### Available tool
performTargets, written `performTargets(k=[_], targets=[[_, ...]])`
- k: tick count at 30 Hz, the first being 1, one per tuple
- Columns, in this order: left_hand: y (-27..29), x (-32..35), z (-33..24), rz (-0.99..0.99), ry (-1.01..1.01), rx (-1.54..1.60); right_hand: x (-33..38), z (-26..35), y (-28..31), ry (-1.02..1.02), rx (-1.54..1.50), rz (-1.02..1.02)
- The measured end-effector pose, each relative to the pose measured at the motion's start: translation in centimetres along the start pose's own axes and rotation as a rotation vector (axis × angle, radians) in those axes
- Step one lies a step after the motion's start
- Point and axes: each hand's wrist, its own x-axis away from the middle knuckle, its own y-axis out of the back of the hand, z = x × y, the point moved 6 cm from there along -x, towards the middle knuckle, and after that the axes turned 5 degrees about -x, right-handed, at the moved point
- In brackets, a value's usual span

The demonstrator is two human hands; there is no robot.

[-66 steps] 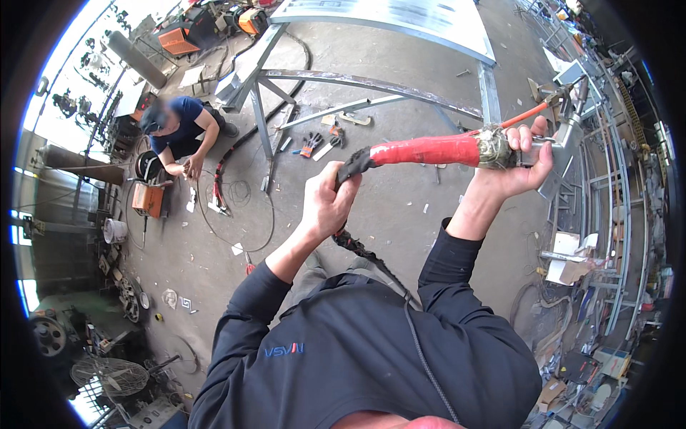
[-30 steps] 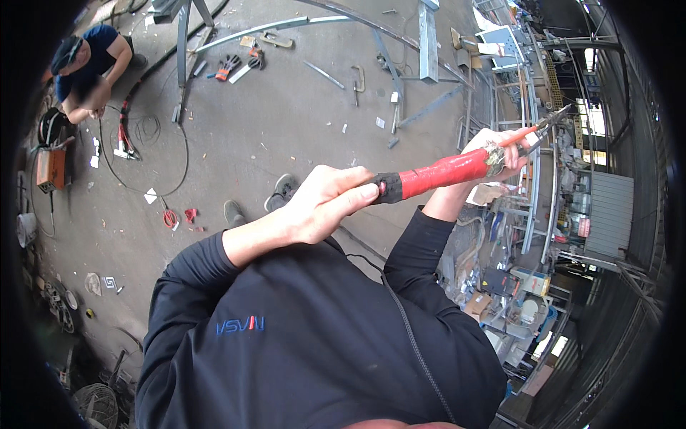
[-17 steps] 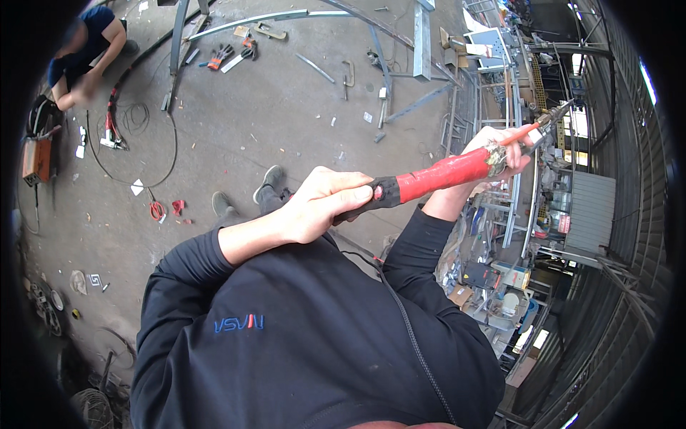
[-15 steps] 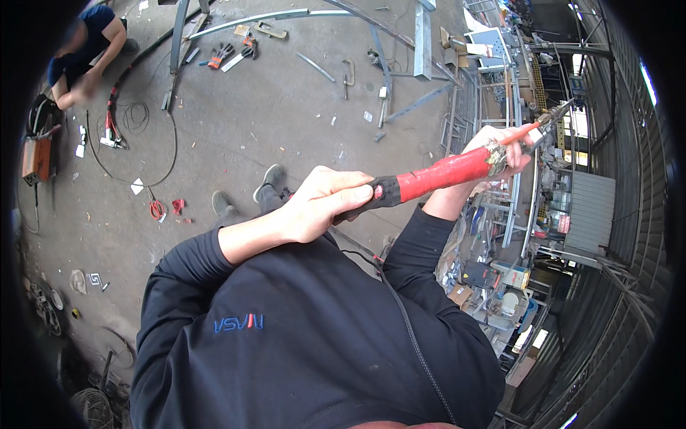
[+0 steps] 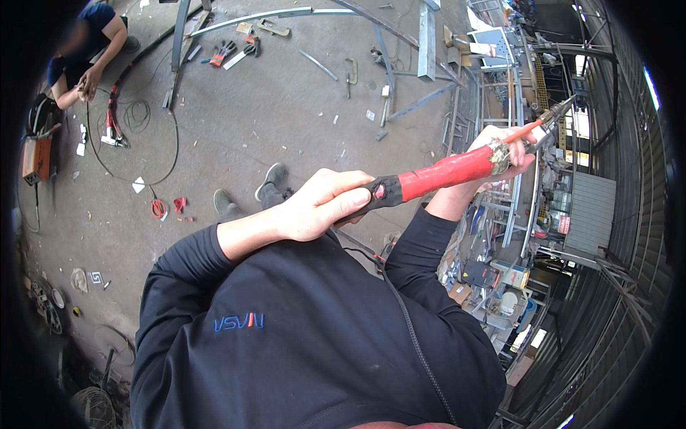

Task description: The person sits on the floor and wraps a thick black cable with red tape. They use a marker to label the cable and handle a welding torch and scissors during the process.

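Head view: a long tool with a red sleeve (image 5: 446, 171) is being held across the chest, well above the concrete floor (image 5: 250, 107), by two hands set apart along its length. The left hand (image 5: 321, 207) is being closed around the black rear end (image 5: 379, 194), fingers wrapped over the top; a dark cable (image 5: 407, 322) is hanging from that end down over the dark sweater. The right hand (image 5: 500, 154) is being closed around the front, just behind a worn, taped collar (image 5: 498, 151), from which a thin red rod and metal tip (image 5: 554, 114) are pointing up and away toward the metal racks (image 5: 500, 107).

To judge from this, the step is being done well if the rear grip is being kept firm and the front grip is being used only to steer, so that the tip is being kept steady and clear of the racks. The cable is best being left slack and away from the feet; a snag there could jerk the tip aside.

Farther off, shoes (image 5: 271, 175) are being seen on the floor below the tool, with red cable scraps (image 5: 158, 207) near them. Beyond, at the upper left, another person (image 5: 86, 50) is crouching over cables, well apart from the tool.
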Motion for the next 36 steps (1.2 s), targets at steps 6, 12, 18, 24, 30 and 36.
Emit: performTargets(k=[6, 12, 18, 24, 30, 36], targets=[[0.4, 0.4, 0.7, 0.019, 0.05, 0.106, 0.1, -0.2, 0.0, -0.045, 0.067, -0.009], [0.2, 0.5, 0.4, -0.002, 0.056, 0.113, -0.1, 0.2, -0.2, -0.053, 0.149, 0.003], [0.7, 0.7, 0.6, -0.09, 0.288, 0.165, -0.1, -0.2, -1.4, -0.061, 0.3, 0.038], [0.6, 1.5, 1.9, 0.035, 0.217, 0.177, -0.9, -4.4, -7.1, 0.042, 0.762, 0.035], [-1.8, 1.7, 4.7, 0.102, -0.101, -0.705, -3.0, -14.5, -11.7, -0.379, 1.553, -0.086], [0.0, 7.5, 10.1, 0.093, 0.201, -0.783, -1.3, -19.6, -3.1, -1.074, 2.02, -0.194]])
